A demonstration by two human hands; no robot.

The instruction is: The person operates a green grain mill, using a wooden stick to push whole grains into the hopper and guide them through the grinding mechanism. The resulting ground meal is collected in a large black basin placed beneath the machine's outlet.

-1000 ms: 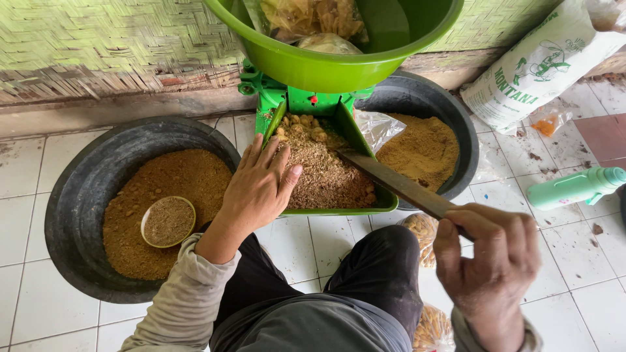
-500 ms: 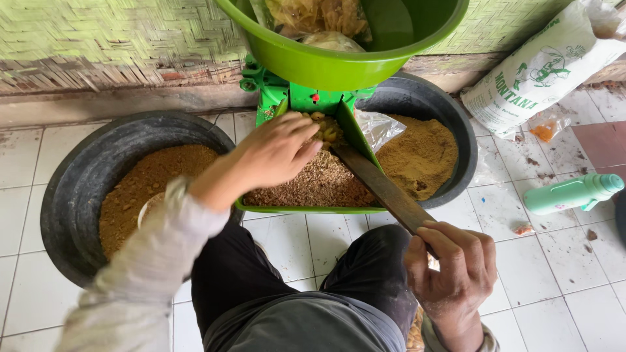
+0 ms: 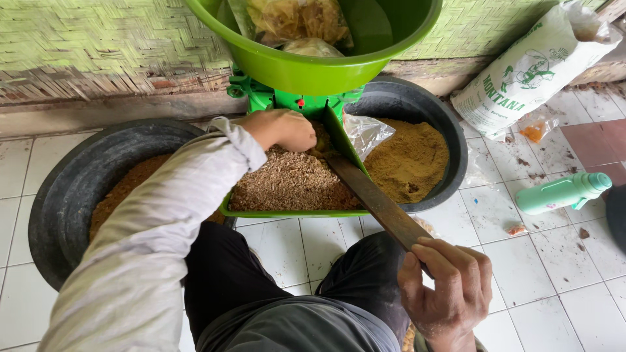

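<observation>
Left hand [image 3: 283, 129]: upper centre of the frame, fingers curled and pressed into the coarse meal [image 3: 293, 186] at the back of the green tray [image 3: 287, 213], just under the machine outlet; whether it grips anything cannot be told. Grey sleeve runs down to the lower left.

Right hand [image 3: 450, 290]: lower right, closed around the near end of a flat dark stick [image 3: 375, 199], which slants up and left so that its far end lies in the tray beside the left hand.

Green tray: centre, heaped with brown, husky meal, set beneath the green grinder [image 3: 287, 101].

Green basin [image 3: 313, 68]: top centre, on the grinder (holds clear bags of yellowish stuff).

Left tub [image 3: 72, 189]: black, round, centre left, part-filled with brown powder, largely hidden by the sleeve.

Right tub [image 3: 424, 111]: black, behind the tray at upper right, holding finer tan powder and a crumpled clear bag [image 3: 365, 133].

White sack [image 3: 528, 72]: upper right, leaning on the woven wall.

Bottle [image 3: 564, 192]: pale green, lying on the tiled floor [image 3: 535, 261] at right, well apart from both hands.
</observation>
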